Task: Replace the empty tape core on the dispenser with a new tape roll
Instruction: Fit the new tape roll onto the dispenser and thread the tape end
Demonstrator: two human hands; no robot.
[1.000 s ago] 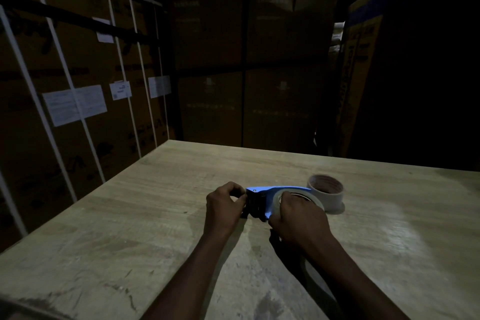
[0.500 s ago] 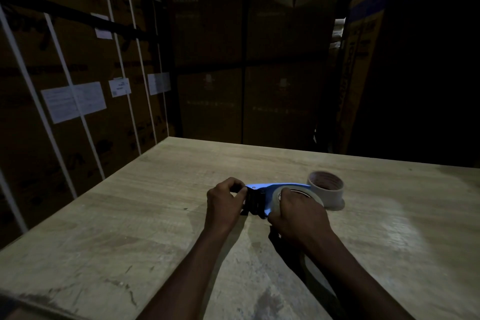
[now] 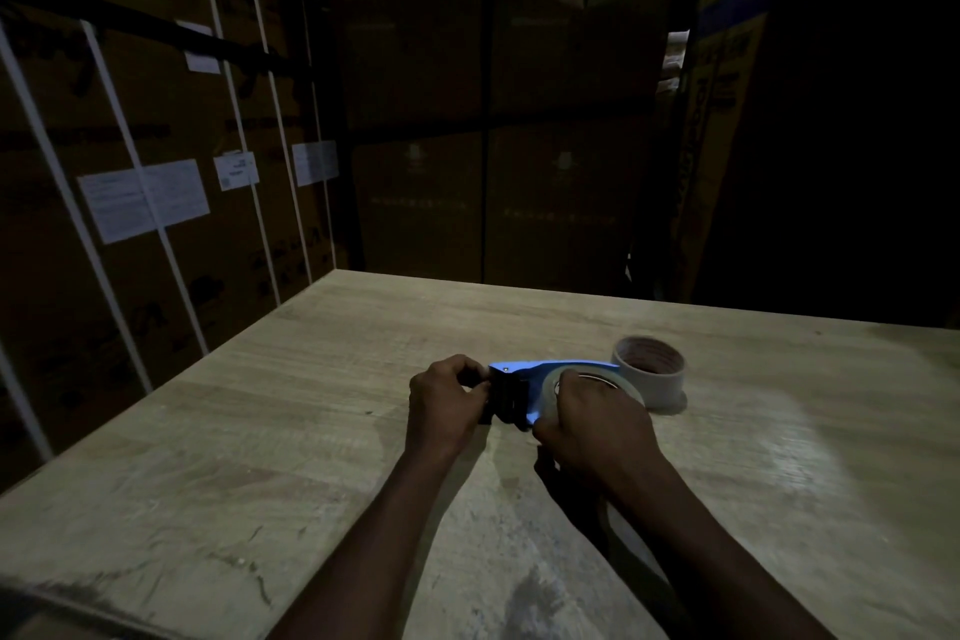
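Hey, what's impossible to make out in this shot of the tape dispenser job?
Head view only:
- Dispenser handle: hidden under the right hand.
- Tape roll on it: mostly covered by that hand.
- Left hand fingertips' grasp: hidden behind knuckles.
- Box labels: too dark and small to read.

The blue tape dispenser [image 3: 524, 372] lies on its side on the counter [image 3: 311, 405], its dark front end pointing left and pinched in my left hand [image 3: 444, 403]. A pale roll of tape [image 3: 563, 377] sits on its wheel at the right end, mostly covered by my right hand [image 3: 597, 426]. Just beyond and to the right, the empty cardboard core [image 3: 649, 369] stands on end, open side up, on the counter.
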